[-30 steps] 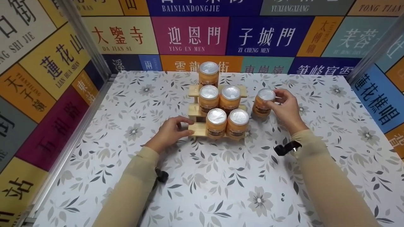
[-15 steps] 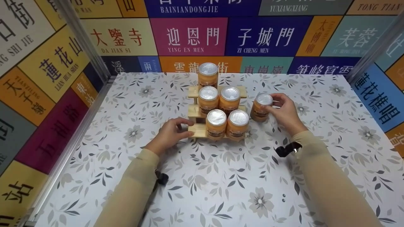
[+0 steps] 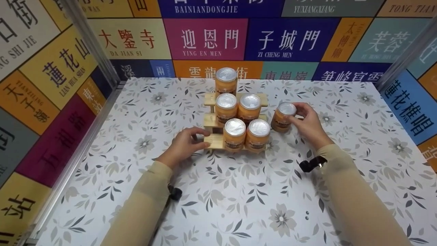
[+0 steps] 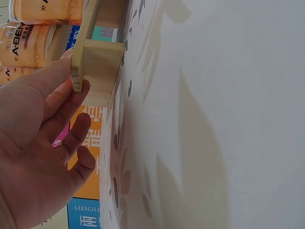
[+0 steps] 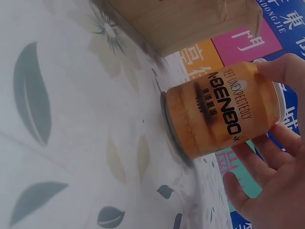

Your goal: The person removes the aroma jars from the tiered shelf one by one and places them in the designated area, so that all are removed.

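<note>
A three-step wooden stand (image 3: 214, 140) bears several orange cans with silver lids: one can (image 3: 226, 83) on the top step, two on the middle, two on the lowest. My left hand (image 3: 184, 141) pinches the left end of the lowest step; the left wrist view shows thumb and index finger at the board (image 4: 77, 57), other fingers loosely bent. To the right of the stand, apart from it, my right hand (image 3: 309, 119) grips another orange can (image 5: 219, 109) near its lid between thumb and fingers. That can leans slightly, its base at the tabletop; full contact cannot be told.
White tablecloth (image 3: 225, 212) with grey flowers and leaves covers the table. Panels with coloured lettering (image 3: 208, 39) stand behind and at both sides, close to the table's far edge. A black wrist camera (image 3: 310, 164) sits at the right sleeve, another (image 3: 175, 192) at the left.
My right hand has brought its can slightly nearer to me, and the can has gone from upright to a slight lean. In the last half second little differs. My left hand stays at the stand.
</note>
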Tool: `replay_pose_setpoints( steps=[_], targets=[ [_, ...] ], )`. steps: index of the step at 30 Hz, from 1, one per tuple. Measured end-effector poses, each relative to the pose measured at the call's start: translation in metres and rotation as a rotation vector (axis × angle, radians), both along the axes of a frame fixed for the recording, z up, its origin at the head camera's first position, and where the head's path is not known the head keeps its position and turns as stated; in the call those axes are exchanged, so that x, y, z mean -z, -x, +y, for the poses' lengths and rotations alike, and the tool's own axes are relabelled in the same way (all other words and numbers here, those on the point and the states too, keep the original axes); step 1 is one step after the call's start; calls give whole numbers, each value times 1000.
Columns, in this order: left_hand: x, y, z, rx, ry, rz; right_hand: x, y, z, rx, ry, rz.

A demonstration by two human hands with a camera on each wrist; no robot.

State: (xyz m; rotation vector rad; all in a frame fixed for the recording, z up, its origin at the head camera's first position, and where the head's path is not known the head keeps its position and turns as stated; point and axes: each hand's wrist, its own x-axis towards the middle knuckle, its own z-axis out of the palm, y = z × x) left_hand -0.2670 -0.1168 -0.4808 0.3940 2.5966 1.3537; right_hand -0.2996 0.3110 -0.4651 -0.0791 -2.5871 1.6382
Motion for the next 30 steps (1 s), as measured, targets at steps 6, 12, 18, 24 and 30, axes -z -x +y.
replay_pose_setpoints(
  steps=[6,12,18,24,30],
  targets=[
    [0,0,1,-6,-7,-9,1,-2,3,-23,21,25],
    [-1,0,0,-1,-15,3,-3,-3,3,-1,28,90],
    [-1,-1,0,-3,-3,20,-12,-5,-6,42,54,150],
    [0,-2,0,1,-17,8,-27,-12,-21,65,132,155],
    [-1,-2,1,-2,-35,5,-41,-17,-39,19,127,211]
  ],
)
